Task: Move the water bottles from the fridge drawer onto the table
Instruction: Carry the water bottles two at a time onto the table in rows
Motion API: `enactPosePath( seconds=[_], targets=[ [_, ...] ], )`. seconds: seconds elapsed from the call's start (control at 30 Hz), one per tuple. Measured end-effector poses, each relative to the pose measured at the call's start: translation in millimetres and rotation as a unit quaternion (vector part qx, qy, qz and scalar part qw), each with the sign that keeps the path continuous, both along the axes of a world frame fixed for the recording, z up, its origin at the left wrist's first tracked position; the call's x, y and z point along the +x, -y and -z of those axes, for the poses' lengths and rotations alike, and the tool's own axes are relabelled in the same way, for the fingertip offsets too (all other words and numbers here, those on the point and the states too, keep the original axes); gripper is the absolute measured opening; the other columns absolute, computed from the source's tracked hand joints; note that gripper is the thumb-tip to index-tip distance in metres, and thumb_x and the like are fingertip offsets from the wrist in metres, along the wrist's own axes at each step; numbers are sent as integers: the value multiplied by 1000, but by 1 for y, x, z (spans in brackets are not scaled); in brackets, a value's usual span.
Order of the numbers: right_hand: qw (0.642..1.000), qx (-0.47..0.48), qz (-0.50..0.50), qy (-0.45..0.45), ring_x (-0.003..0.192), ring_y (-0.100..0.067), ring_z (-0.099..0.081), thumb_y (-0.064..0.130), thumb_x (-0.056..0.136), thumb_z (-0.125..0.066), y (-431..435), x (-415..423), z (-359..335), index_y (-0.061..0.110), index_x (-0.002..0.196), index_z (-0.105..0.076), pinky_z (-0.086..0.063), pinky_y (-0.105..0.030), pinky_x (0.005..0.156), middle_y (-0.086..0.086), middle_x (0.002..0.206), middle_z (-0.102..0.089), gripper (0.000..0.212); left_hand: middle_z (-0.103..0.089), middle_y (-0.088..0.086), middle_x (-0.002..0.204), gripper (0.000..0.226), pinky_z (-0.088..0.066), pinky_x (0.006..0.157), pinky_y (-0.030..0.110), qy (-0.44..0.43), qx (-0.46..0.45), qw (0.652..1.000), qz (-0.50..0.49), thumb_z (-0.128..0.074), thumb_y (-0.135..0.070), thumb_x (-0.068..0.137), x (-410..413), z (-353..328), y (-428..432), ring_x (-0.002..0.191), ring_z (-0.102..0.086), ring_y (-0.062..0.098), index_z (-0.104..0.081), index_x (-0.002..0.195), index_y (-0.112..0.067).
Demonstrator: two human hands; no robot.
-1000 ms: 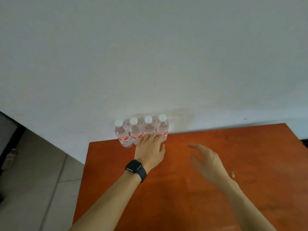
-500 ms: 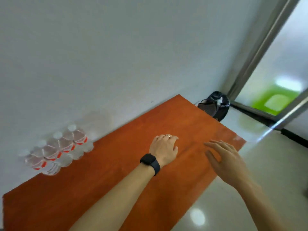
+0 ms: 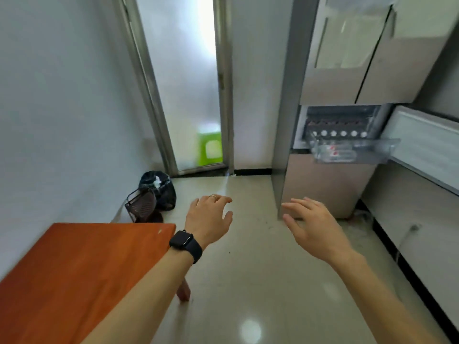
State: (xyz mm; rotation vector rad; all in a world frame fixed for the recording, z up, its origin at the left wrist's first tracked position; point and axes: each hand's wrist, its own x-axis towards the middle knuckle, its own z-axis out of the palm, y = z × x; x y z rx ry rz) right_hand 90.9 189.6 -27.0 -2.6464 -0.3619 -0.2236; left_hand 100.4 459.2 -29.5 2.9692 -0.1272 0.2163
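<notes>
The left hand (image 3: 208, 217) is hanging over the floor (image 3: 248, 281) with its fingers loosely spread and slightly bent, gripping nothing; it is wearing a ring (image 3: 212, 196) on one finger and a dark watch (image 3: 185, 243) on the wrist. The right hand (image 3: 310, 224) is reaching forward beside it, well apart, palm down and fingers fanned wide, also carrying nothing. The left forearm is crossing the near edge of the orange-brown table (image 3: 74, 269), which is filling the lower left corner. Beyond the table's far corner a bin lined with a black bag (image 3: 159, 192) is standing against the wall with something white showing at its top, and a dark wire basket (image 3: 141, 204) is leaning just in front of it. Ahead and to the right the fridge (image 3: 330, 189) is standing with its clear fridge drawer (image 3: 367, 152) pulled out. The water bottles (image 3: 334, 152) are sitting inside that drawer: some with red-and-white labels are lying on their sides at the front, and a row of white caps (image 3: 339, 133) is showing behind them, all somewhat blurred. A frosted glass door (image 3: 183, 83) is glowing at the back, with a green shape (image 3: 210, 147) showing through it.
</notes>
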Motion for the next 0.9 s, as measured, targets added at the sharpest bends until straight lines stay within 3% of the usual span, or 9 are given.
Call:
enactPosePath(
  seconds=[0.43, 0.9],
  targets=[
    [992, 39, 121, 26, 140, -20, -38, 44, 98, -55, 181, 133, -11, 35, 137, -58, -30, -35, 117, 10, 141, -56, 40, -57, -9, 139, 43, -34, 112, 39, 39, -22, 986, 162, -46, -47, 97, 192, -17, 205, 130, -49, 16, -51, 139, -37],
    [987, 19, 160, -2, 138, -7, -36, 49, 99, -50, 318, 377, -28, 41, 139, -54, -28, -28, 113, 19, 144, -50, 40, -57, -7, 139, 44, -40, 109, 38, 14, -50, 978, 202, -47, -45, 99, 463, -32, 326, 128, -51, 17, -48, 142, -35]
  ],
)
